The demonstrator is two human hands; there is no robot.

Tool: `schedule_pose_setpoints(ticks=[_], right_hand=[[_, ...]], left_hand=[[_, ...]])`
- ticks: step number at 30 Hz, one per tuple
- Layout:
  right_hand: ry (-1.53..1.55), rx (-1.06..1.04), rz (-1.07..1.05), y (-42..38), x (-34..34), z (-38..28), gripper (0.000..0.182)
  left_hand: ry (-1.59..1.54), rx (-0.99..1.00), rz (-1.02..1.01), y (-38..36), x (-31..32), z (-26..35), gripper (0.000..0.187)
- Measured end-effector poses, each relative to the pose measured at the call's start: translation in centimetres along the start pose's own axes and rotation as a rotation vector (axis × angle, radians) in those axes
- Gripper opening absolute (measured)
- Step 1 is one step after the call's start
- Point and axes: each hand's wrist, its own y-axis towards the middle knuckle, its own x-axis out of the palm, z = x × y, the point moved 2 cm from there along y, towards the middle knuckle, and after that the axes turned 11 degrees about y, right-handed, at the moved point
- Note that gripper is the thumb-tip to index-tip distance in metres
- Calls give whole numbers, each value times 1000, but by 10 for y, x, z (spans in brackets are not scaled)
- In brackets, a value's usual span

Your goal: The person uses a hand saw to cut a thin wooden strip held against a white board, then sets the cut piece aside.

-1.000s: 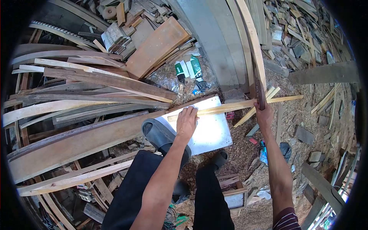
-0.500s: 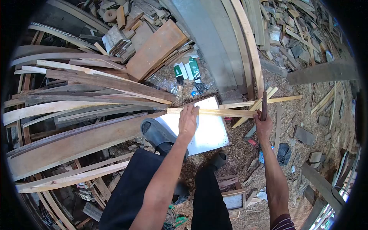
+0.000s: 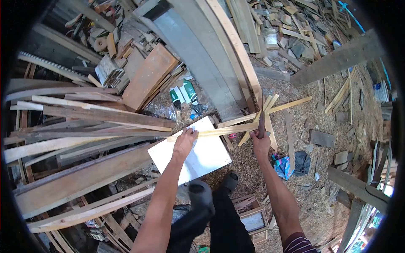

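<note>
A thin pale wood strip (image 3: 228,130) runs crosswise above a white board (image 3: 190,158). My left hand (image 3: 184,142) is closed round the strip near its left end, over the board. Beside the strip's right end, my right hand (image 3: 260,142) grips a dark, narrow tool (image 3: 261,120) that stands up from the fist; its kind is hard to make out. Whether the right fingers also touch the strip cannot be told. More light strips (image 3: 291,104) lie crossed just behind the right hand.
Long boards (image 3: 84,168) fan out at the left. Large planks (image 3: 194,55) reach toward the back. Wood offcuts (image 3: 291,25) are heaped at the back right. A small wooden frame (image 3: 253,219) lies near my feet, and a dark bag (image 3: 301,163) is at the right.
My raised foot has come off the white board and is lower now. The view has shifted, and both hands appear further left and lower, with the strip still held. The dark tool is tilted differently.
</note>
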Motion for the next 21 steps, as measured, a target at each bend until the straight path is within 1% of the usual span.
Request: schedule_pose_setpoints(ticks=[1,2,4,6,8,9,10,11,12,13,15,16,17,18,19,20,21], right_hand=[[23,-2,24,1,7,-2,27],[41,2,47,0,11,-2,29],[70,52,80,2,16,5,27],[215,41,124,4,21,4,26],[241,57,115,-2,18,0,26],[260,64,99,-1,12,-5,25],[259,61,113,-7,4,-9,25],[295,110,86,-11,-1,-15,24],[338,147,63,-10,-7,-26,24],[354,121,83,-8,-13,-38,24],[450,181,14,-21,-29,-50,24],[500,166,27,-29,-38,-62,25],[563,139,43,-32,-44,-80,25],[564,173,29,-40,-52,-103,25],[560,209,17,-50,-63,-125,25],[529,168,12,-57,-69,-144,25],[494,137,11,-70,-75,-159,26]], left_hand=[[8,13,-50,3,0,-2,36],[14,31,-55,3,0,-3,36],[-32,25,-20,3,2,-4,33],[-27,28,29,2,0,-3,32],[-57,-32,70,-3,-9,1,35],[-146,-20,51,-1,-9,1,31],[-152,21,36,-7,-14,8,32],[-154,59,28,-12,-21,14,33],[-194,110,88,-18,-7,14,32],[-272,137,83,-25,-5,17,26],[-419,47,-215,-39,-34,32,24],[-470,70,-231,-50,-39,39,23],[-564,112,-159,-64,-54,47,25],[-545,118,-159,-74,-74,58,24],[-704,70,-172,-85,-103,70,25],[-686,100,-259,-93,-132,77,27],[-686,127,-330,-98,-145,83,29]])
